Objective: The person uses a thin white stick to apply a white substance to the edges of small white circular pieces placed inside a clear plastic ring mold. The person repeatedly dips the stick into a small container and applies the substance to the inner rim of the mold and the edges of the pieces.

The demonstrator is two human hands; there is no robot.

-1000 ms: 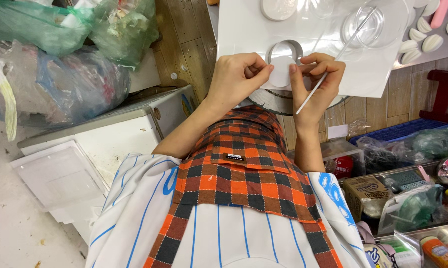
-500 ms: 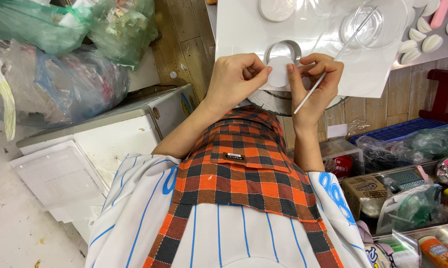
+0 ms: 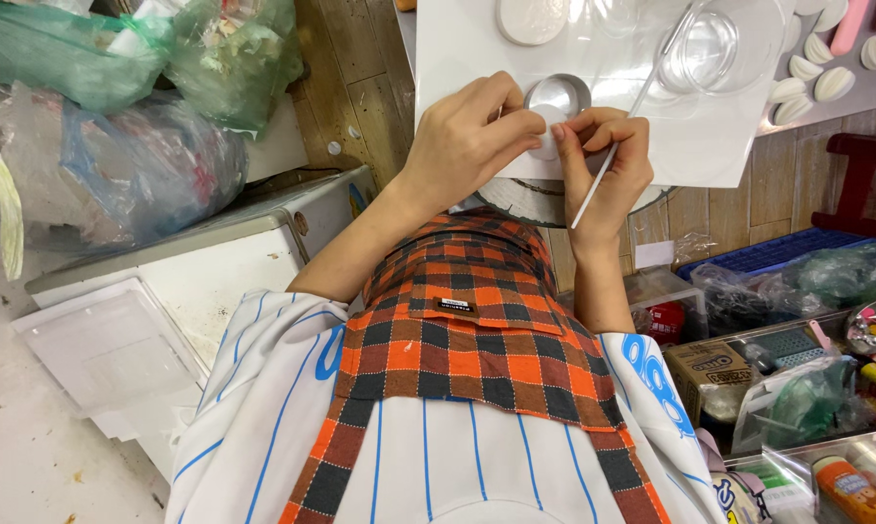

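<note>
1. A person in a blue-striped white shirt and an orange, black and red checked apron (image 3: 467,330) fills the near middle of the view, forearms reaching away to the far edge.
2. A white work board (image 3: 739,146) lies at the far side, above a wooden floor. Bulging plastic bags (image 3: 98,184) sit far left; bins of small supplies crowd the near right.
3. A clear glass bowl (image 3: 714,49) stands on the board, far right of the hands.
4. The left hand (image 3: 467,141) curls its fingers closed around a small white piece (image 3: 551,136), pinching it just in front of a round metal cutter (image 3: 557,95).
5. The right hand (image 3: 608,160) grips a thin white stick tool (image 3: 603,180) like a pen, its far end hidden among the fingers by the white piece.
6. The piece looks light, soft and easily dented; it is probably best held by its edges, gently.
</note>
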